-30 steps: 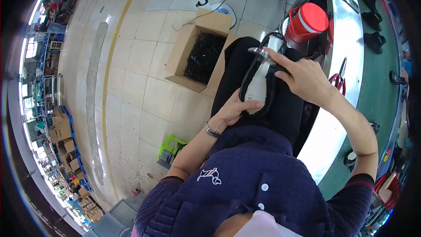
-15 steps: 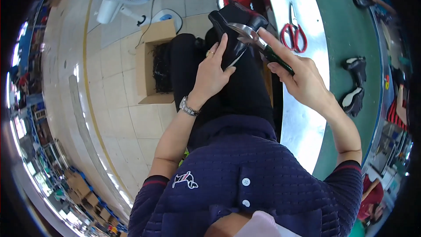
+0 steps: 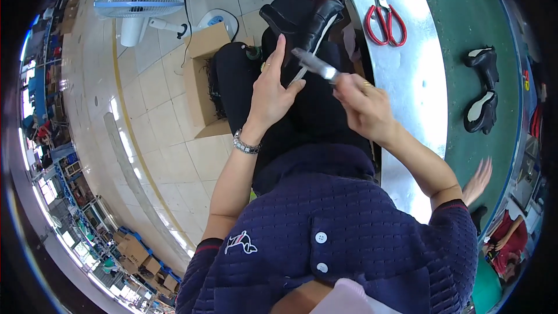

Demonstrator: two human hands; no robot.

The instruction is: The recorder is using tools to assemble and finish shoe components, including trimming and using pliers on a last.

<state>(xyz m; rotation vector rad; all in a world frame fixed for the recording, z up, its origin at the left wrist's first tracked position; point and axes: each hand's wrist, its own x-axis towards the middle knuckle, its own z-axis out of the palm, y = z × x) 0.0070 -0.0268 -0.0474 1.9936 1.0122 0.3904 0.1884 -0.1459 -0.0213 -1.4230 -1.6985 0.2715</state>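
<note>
A black boot with a pale sole edge rests over my lap, its toe end towards me. My left hand grips that end, the index finger along one side and the thumb by the sole edge. My right hand is closed round a hammer, its handle mostly hidden by the fingers. The metal hammer head is beside the sole edge, close to my left thumb; whether it touches the boot I cannot tell.
Red-handled scissors lie on the metal bench to my right. Beyond it, a green conveyor carries black shoes, and another person's hand reaches over it. Left are an open carton and a fan.
The hammer has swung round, its head now lower and nearer my left thumb, and my right hand has moved left. The boot shows more of its side. Another person's hand has appeared at the right.
</note>
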